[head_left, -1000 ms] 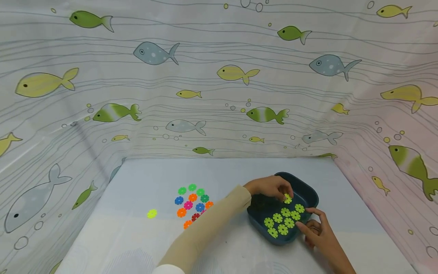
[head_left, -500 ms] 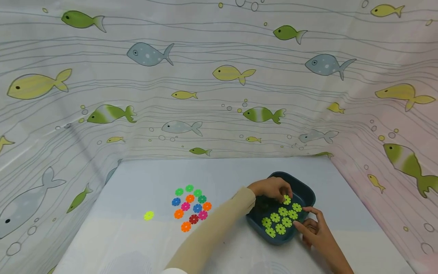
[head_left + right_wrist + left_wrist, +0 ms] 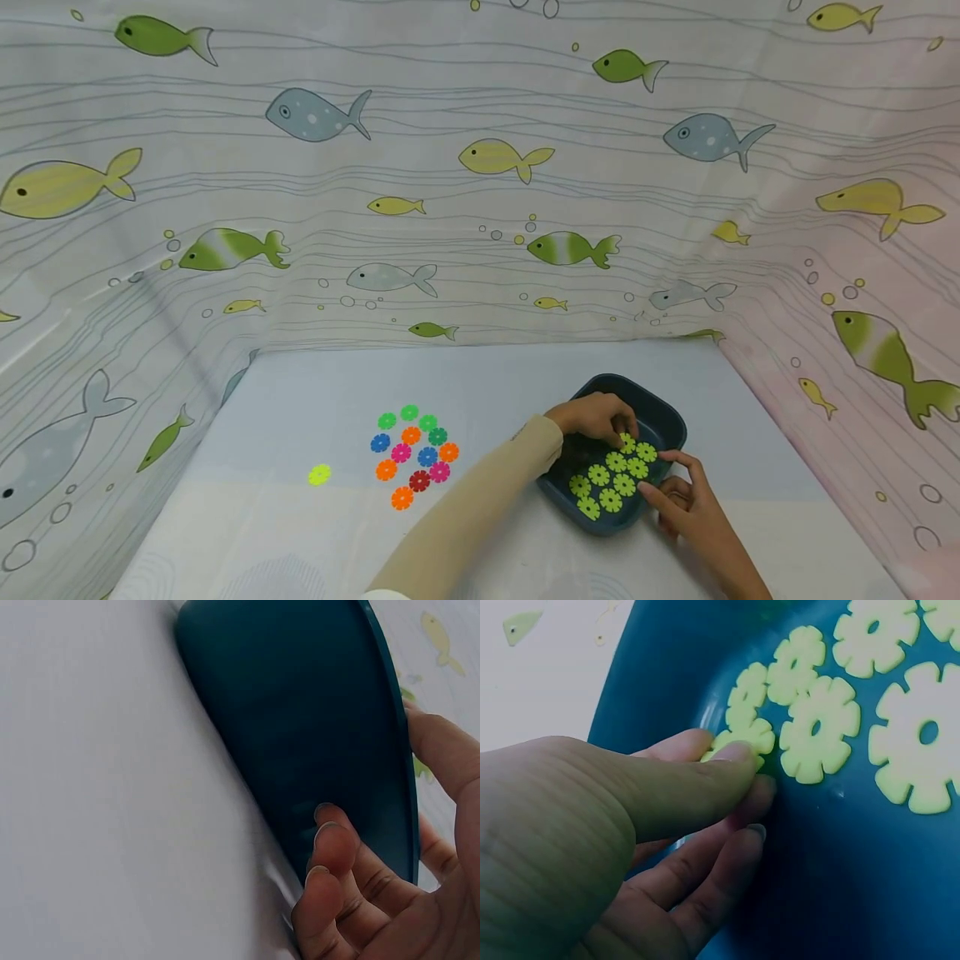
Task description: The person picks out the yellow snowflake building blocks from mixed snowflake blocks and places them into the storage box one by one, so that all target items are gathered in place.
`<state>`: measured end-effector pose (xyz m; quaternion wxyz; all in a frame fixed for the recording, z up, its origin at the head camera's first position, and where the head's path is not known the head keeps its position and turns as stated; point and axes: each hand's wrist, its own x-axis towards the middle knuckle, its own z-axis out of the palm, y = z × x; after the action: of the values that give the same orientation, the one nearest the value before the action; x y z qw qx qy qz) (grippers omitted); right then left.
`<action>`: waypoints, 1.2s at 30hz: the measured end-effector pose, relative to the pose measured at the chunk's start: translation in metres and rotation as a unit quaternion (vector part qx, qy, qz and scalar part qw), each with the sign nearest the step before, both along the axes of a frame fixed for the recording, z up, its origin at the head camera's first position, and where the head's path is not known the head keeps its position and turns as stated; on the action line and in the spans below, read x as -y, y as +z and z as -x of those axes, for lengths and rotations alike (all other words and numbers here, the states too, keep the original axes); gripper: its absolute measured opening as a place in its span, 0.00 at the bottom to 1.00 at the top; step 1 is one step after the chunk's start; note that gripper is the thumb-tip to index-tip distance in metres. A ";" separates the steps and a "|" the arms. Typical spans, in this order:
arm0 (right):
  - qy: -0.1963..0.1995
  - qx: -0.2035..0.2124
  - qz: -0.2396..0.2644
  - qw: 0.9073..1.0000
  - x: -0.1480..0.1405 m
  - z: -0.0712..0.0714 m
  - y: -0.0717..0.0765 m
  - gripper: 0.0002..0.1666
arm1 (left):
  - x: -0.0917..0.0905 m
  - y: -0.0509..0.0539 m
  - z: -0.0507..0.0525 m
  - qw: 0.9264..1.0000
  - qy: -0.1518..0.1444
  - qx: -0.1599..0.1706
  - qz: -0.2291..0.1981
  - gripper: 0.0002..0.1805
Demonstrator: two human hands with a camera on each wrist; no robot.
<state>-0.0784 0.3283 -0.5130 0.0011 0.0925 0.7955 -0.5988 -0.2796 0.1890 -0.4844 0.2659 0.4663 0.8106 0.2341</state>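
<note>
A dark blue tray [image 3: 665, 410] stands at the right, with several yellow-green notched plastic discs [image 3: 611, 500] laid flat on its floor. Reaching in from the left, my left hand [image 3: 596, 416] pinches one yellow-green disc [image 3: 627, 442] between thumb and fingers. In the left wrist view this pinched disc [image 3: 751, 739] lies close against its neighbours, partly covered by the thumb. My right hand [image 3: 696, 508] holds the tray's right side, thumb and index finger at the rim. Under the tray wall [image 3: 300, 727], other fingers of that hand curl against the outside.
Left of the tray on the white table [image 3: 255, 525] lies a group of loose discs in green, blue, orange, pink and red, including an orange disc [image 3: 402, 498]. A single yellow disc [image 3: 319, 474] sits further left. Fish-patterned sheets [image 3: 480, 250] wall the table in.
The pinched disc has come slightly nearer the person, closing up to the discs beside it. My right hand keeps its hold on the tray. The head view has shifted a little.
</note>
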 end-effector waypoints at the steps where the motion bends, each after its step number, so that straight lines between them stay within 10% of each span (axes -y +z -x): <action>1: 0.002 -0.003 0.000 1.000 0.000 0.000 0.001 0.39 | 0.000 0.000 0.000 1.000 0.000 -0.004 0.000 0.14; 14: 0.006 -0.009 0.003 1.000 0.002 0.000 0.002 0.38 | 0.003 0.001 -0.001 0.999 -0.008 -0.033 -0.009 0.12; 36: 0.000 -0.005 -0.008 1.000 0.000 0.001 -0.004 0.39 | 0.059 0.046 -0.004 0.991 -0.050 0.002 -0.121 0.10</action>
<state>-0.0790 0.3285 -0.5166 -0.0037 0.0893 0.8003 -0.5929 -0.2760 0.1299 -0.4389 0.2205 0.5347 0.7512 0.3181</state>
